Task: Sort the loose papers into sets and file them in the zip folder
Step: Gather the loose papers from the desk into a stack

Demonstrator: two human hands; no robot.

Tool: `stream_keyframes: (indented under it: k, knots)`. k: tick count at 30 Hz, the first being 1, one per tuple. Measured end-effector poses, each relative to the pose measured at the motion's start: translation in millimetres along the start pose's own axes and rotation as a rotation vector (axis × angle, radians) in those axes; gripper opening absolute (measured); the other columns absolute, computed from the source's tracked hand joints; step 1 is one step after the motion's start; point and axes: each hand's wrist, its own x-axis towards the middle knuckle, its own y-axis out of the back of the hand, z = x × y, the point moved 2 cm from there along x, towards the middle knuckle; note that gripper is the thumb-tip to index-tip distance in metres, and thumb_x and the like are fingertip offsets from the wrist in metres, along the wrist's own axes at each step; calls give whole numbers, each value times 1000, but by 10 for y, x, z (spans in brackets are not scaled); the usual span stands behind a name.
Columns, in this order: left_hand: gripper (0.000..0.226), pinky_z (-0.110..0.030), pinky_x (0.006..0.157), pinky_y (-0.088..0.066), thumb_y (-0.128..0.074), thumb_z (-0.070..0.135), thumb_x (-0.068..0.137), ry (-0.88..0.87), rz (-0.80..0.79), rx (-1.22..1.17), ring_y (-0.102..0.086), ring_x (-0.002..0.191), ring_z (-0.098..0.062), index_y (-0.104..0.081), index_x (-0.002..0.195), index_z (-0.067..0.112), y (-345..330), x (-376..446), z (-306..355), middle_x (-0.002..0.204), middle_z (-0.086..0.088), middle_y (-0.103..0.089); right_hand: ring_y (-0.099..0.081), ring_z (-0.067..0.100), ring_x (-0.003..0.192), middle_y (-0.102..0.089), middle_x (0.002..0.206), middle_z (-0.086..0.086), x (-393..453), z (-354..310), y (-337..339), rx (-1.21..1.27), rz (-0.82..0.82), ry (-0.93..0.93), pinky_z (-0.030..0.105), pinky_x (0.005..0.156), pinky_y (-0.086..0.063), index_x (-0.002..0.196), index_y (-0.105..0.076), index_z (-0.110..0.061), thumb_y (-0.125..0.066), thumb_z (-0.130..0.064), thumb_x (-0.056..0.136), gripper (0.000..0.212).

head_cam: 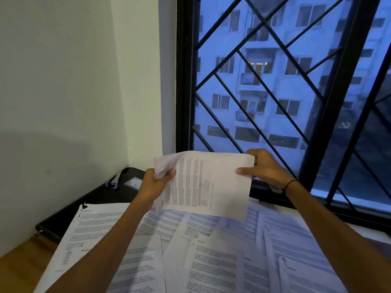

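Note:
I hold a printed sheet (208,185) up in the air in front of the window, turned sideways. My left hand (154,185) grips its left edge, where the corner curls over. My right hand (264,166) pinches its right edge with the thumb on the front. Below, several loose printed papers (211,250) lie spread and overlapping across the table. A black zip folder (84,199) lies at the back left by the wall, partly under the papers, with a purple-tipped zip pull (112,182) on top.
A white wall stands on the left. A black-framed window with a diagonal grille (275,81) fills the right, its sill just behind the papers. A strip of wooden table (19,265) shows at the lower left.

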Motion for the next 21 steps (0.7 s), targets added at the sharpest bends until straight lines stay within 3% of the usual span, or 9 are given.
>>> stream_keyframes:
  k: [2,5,12,15,17,19,21]
  knots:
    - [35,-39,81,-60,-75,38,90,14,3,-26,-75,89,-16,-69,116,17,-24,-31,-86,98,-1,-78,-74,29,100,-78,105,10,-97,148,-80,363,0,-63,42,82,-63,112,-72,-7,-86,-5,77,38]
    - [21,-32,76,-59,-76,34,90,28,-14,-61,-75,80,-6,-69,108,25,-104,-57,-147,90,7,-79,-71,33,109,-75,116,13,-160,337,-274,574,16,-81,44,88,-61,122,-69,-2,-81,-1,79,45]
    - [33,-34,78,-61,-76,34,89,86,-60,-131,-76,94,-19,-72,117,17,-120,-50,-161,102,0,-80,-70,37,109,-74,117,17,-157,550,-518,684,64,-113,49,86,-61,122,-68,0,-87,-18,72,56]
    - [36,-42,89,-60,-72,41,91,182,-99,-156,-76,99,-21,-71,120,20,-158,-142,-302,107,-1,-79,-71,32,108,-74,117,14,-254,676,-692,626,36,-138,49,89,-59,119,-69,-5,-99,-45,52,84]
    - [33,-40,88,-59,-67,42,94,193,-116,-177,-76,99,-17,-70,121,24,-198,-202,-349,109,1,-79,-71,30,109,-75,117,11,-312,738,-798,623,60,-155,49,91,-59,120,-68,-6,-100,-53,43,96]
    - [34,-40,88,-59,-65,44,95,180,-109,-179,-76,99,-17,-70,122,25,-214,-219,-323,110,1,-79,-71,28,106,-76,112,8,-322,757,-829,628,113,-165,47,88,-60,115,-69,-9,-99,-51,45,87]
    - [30,-35,81,-59,-62,47,96,165,-88,-148,-76,95,-14,-70,117,27,-203,-210,-286,105,4,-79,-71,28,105,-76,108,7,-327,741,-833,627,142,-174,44,86,-60,109,-69,-14,-92,-31,67,51]
